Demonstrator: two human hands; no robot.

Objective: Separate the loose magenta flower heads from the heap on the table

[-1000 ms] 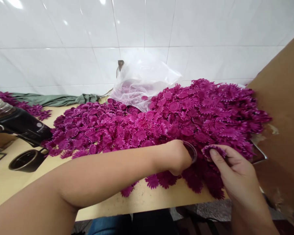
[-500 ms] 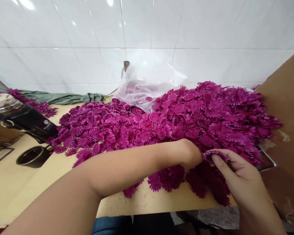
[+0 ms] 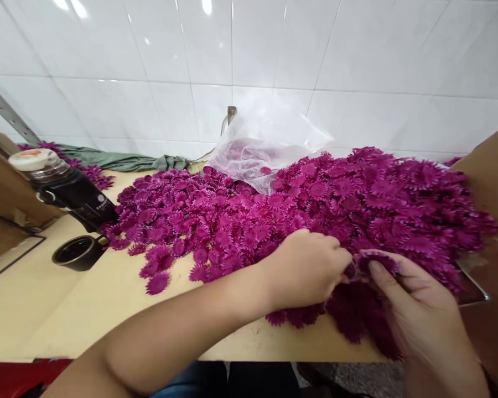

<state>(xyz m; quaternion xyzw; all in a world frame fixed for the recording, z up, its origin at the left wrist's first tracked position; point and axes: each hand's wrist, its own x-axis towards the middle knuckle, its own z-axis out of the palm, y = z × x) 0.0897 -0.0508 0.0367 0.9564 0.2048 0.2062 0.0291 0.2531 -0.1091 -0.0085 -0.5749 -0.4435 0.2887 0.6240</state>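
Observation:
A purple flower piece (image 3: 384, 258) with a toothed rim is pinched between the thumb and fingers of my right hand (image 3: 421, 290). My left hand (image 3: 309, 268) is closed right beside it, its fingertips curled around a bit of purple at the flower's left edge; what exactly they grip is partly hidden. Below and behind both hands spreads a large heap of purple artificial flower heads (image 3: 249, 221). Several more flowers (image 3: 348, 315) hang or lie in shadow under my hands, near the table's front edge.
A clear plastic bag (image 3: 269, 138) lies on the heap against the tiled wall. On the left stand a black flask (image 3: 77, 193) with a white lid and a dark cup (image 3: 78, 253). Cardboard (image 3: 492, 182) rises on the right. A green cloth (image 3: 124, 158) runs along the wall.
The view has shifted, so the scene sits farther right. My left hand has turned, with its back and knuckles now showing, while my right hand keeps its pinch on the flower piece.

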